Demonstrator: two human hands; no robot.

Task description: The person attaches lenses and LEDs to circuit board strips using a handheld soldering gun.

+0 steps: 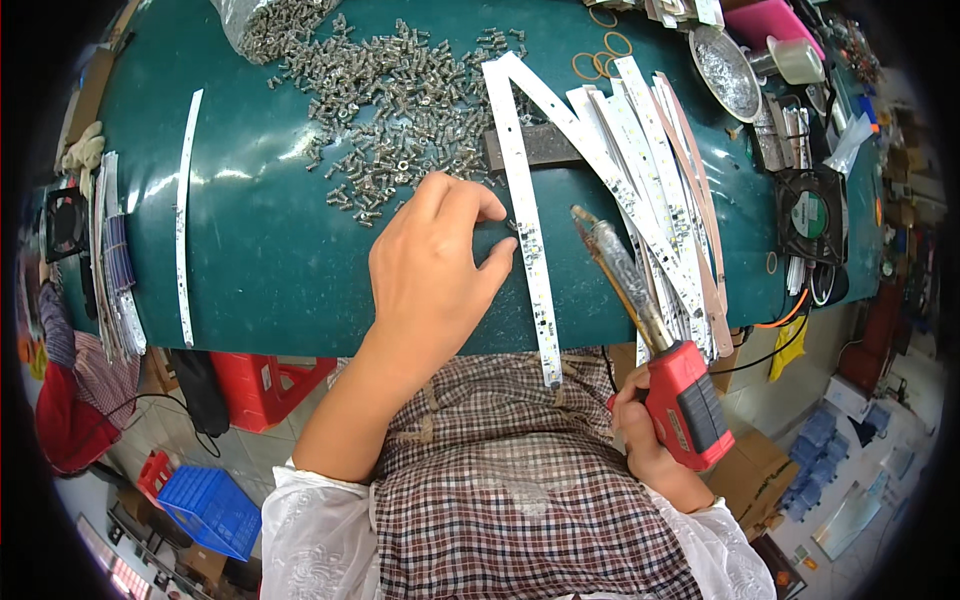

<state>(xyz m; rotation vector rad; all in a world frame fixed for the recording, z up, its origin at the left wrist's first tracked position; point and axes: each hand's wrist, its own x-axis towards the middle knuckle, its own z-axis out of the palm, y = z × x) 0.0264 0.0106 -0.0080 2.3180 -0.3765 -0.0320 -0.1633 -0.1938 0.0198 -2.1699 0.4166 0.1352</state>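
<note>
My left hand (pixel 432 262) is over the green table with its thumb and forefinger curved and a gap between their tips. Those tips are beside a narrow white LED circuit strip (pixel 523 200), where a tiny dark part shows at the strip's edge. My right hand (pixel 650 440) grips the red and black handle of a soldering iron (pixel 683 400). Its metal tip points up and away from me, a little right of the strip. The strip's far end lies across a dark metal block (pixel 540 147), and its near end overhangs the table edge.
Small metal parts (pixel 400 110) are heaped beyond my left hand, beside a plastic bag (pixel 270 28). Several white strips (pixel 640 150) are piled at right, near a metal dish (pixel 724 72) and a fan (pixel 812 215). Another strip (pixel 186 215) lies at left. A person's red sleeve (pixel 75 425) shows far left.
</note>
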